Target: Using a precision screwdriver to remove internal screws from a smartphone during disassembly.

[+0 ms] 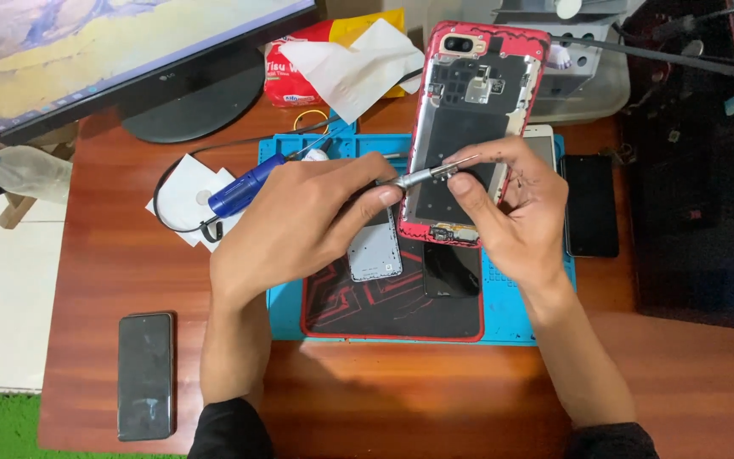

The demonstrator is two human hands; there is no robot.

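Opened red-framed smartphone [469, 127], back cover removed, held tilted above the blue silicone repair mat [286, 297]. The right hand [511, 212] grips its lower edge, partly hiding it. The left hand [299, 221] is closed on a blue-handled metal screwdriver [252, 183]; its tip touches the phone's interior, the exact contact indistinct.

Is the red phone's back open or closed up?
Open. The red phone in the right hand has no back cover; its metal insides show, and the left hand points a screwdriver at it.
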